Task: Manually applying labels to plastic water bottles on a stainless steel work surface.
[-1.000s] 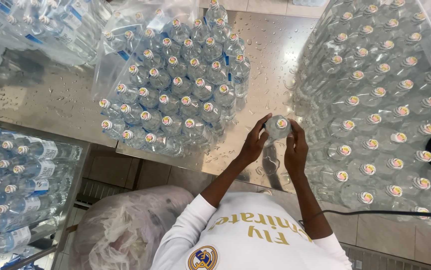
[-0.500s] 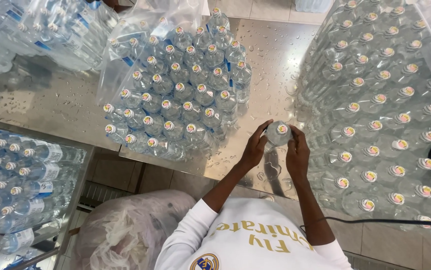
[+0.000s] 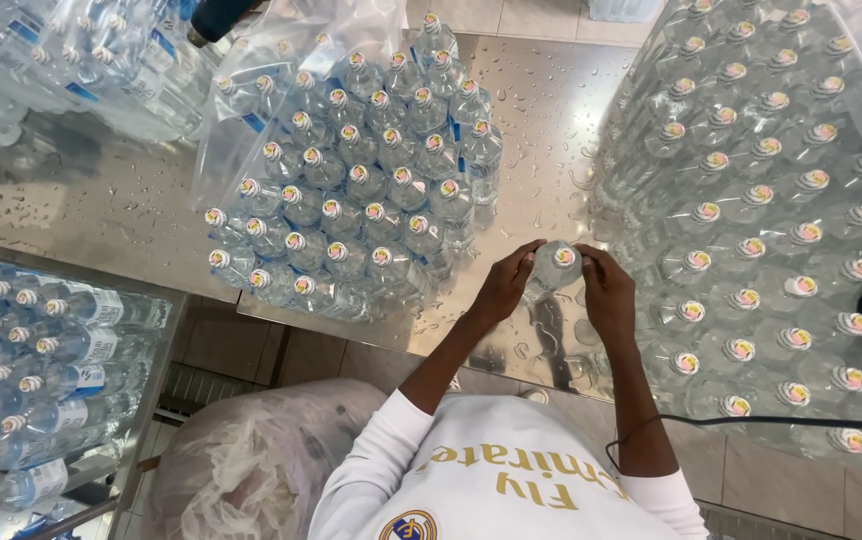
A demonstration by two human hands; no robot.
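A single clear water bottle (image 3: 555, 265) stands upright on the wet steel table (image 3: 541, 110), seen cap-up, and both hands close on it. The left hand (image 3: 504, 288) lies at the bottle's eight o'clock, fingers curled against its side; the right hand (image 3: 608, 295) lies at its four o'clock, thumb and fingers pressed to the opposite side, so the bottle sits clamped between the two. At ten o'clock from the bottle, near it, a clear plastic bag of capped bottles (image 3: 356, 180) rests on the same table. At three o'clock, just beside the right hand, stands a large block of upright bottles (image 3: 771, 220).
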